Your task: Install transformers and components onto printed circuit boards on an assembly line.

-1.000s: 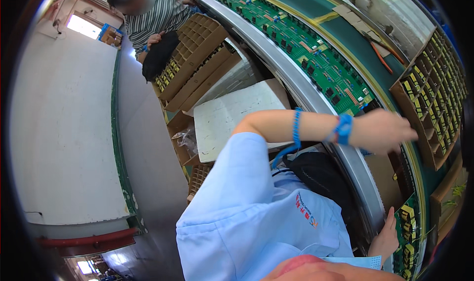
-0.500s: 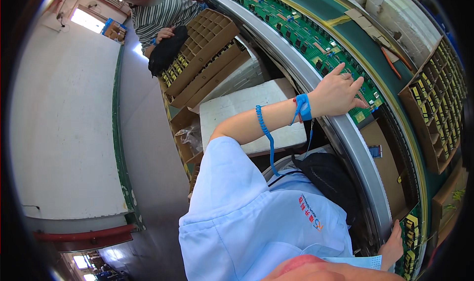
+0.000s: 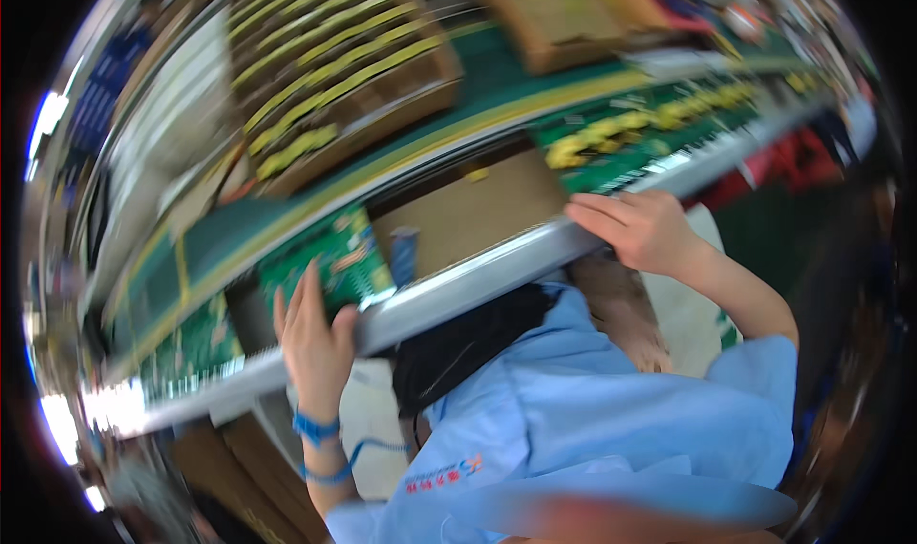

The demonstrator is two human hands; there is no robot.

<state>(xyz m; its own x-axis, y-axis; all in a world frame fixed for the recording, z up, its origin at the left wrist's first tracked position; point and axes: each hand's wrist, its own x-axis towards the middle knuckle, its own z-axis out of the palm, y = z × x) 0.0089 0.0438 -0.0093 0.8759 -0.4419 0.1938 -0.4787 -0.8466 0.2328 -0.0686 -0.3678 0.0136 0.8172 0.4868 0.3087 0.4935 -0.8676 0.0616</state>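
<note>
My left hand (image 3: 317, 339) has its fingers apart, with the fingertips over the near edge of a green circuit board (image 3: 330, 257). A blue wrist strap (image 3: 315, 429) with a coiled cord circles that wrist. Farther right, my right hand (image 3: 654, 234) lies with outstretched fingers on the grey metal rail (image 3: 497, 262), close to a green board with yellow components (image 3: 611, 143). Neither hand appears to hold anything. Between the hands, a brown panel (image 3: 478, 200) shows in the line, with a small blue item (image 3: 403, 256) on it. Motion blurs much of the picture.
Beyond the line stands a divided cardboard box (image 3: 353, 114) with rows of yellow-topped parts. Another cardboard box (image 3: 573, 19) is to its right. More green boards (image 3: 191, 348) lie at the left. A black cloth-like thing (image 3: 468, 348) hangs below the rail.
My view has swung to the right, toward the line. The left hand, earlier stretched over a row of boards, is now at one board's end. The right hand shows more fully, on the rail.
</note>
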